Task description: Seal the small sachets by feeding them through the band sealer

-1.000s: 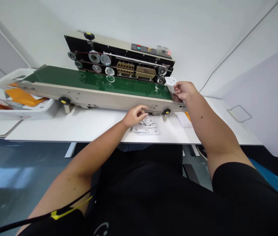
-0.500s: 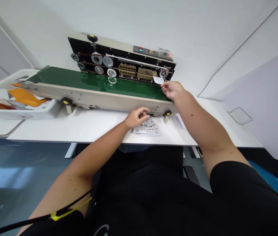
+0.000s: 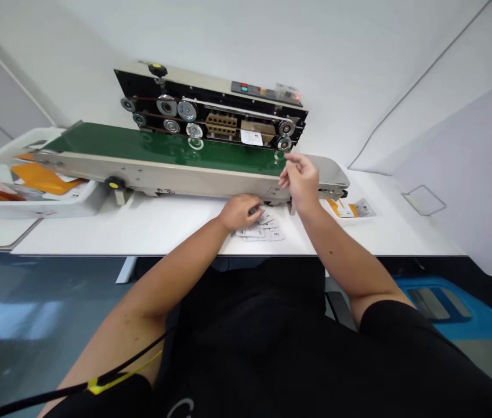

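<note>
My left hand (image 3: 241, 212) rests at the upper left of a pile of small white printed packets (image 3: 263, 231) on the table, with its fingers curled in. What those fingers hold, if anything, is hidden. My right hand (image 3: 301, 179) is over the right part of the green conveyor belt (image 3: 228, 158), fingers loosely apart and holding nothing. To its left, a single white packet (image 3: 252, 137) stands upright in the band sealing machine (image 3: 211, 104), in front of the brass block.
At the left end of the belt stands a white bin (image 3: 93, 200) with orange and white packets. A white tray (image 3: 361, 219) with orange and grey packets lies right of my right forearm. A wire bracket (image 3: 424, 200) stands farther right. A blue stool (image 3: 441, 302) is below.
My right hand has let go of the white packet and come back towards me. The packet has moved left along the sealing machine. My left hand has curled down at the pile.
</note>
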Motion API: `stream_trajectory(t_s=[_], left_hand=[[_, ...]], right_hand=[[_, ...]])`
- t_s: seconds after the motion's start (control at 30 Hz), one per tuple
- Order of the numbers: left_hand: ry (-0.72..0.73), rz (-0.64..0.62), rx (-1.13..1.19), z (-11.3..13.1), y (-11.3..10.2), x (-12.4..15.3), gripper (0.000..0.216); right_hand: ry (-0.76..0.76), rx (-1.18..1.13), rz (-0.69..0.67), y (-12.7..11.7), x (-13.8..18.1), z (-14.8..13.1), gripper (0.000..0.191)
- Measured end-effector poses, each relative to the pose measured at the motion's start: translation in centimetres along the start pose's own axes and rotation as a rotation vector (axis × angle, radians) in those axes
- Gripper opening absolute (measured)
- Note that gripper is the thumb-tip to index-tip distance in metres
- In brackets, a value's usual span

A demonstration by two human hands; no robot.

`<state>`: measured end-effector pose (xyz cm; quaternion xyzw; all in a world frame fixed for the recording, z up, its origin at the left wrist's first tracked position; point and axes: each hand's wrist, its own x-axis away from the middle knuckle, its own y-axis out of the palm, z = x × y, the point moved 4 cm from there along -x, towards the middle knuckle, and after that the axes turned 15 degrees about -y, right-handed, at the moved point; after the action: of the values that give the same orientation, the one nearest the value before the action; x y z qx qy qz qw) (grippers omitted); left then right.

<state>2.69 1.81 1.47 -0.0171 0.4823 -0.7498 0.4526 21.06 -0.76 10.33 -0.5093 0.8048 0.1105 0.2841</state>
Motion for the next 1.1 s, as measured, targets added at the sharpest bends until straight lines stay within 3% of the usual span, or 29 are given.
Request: stream_trajectory(t_s=[0.17,0.3,0.47,0.73,0.83,1.0,1.1], left_hand=[[0.075,-0.136,0.026,-0.5,1.2,-0.2,0.043],[0.069,-0.263,0.003,-1.4,2.2,-0.3,0.052],[-0.012,-0.325,-0.03,-2.3,2.4,-0.4,0.057],[0.073,-0.257,0.023,-1.6,1.5,-0.7,0.044],[0.1,-0.27,0.018,-1.2,1.2,-0.6,0.043],[0.127,-0.369,-0.034,-0.8,1.2,-0.2,0.068],[0.149,-0.335,-0.016,-0.9,1.2,-0.3,0.057]], right_hand=[[-0.105,0.146,-0.23,-0.6,9.0,2.3,0.03],[-0.125,0.29,-0.363,-0.9,12.1,4.6,0.031],[-0.118,0.332,-0.453,-1.0,12.6,5.7,0.029],[-0.13,0.404,-0.534,-0.3,12.3,6.3,0.028],[-0.145,0.429,-0.541,-0.2,12.2,6.4,0.028],[-0.12,0.432,-0.537,-0.2,12.2,6.3,0.027],[-0.097,0.354,-0.486,-0.5,12.2,6.2,0.028]])
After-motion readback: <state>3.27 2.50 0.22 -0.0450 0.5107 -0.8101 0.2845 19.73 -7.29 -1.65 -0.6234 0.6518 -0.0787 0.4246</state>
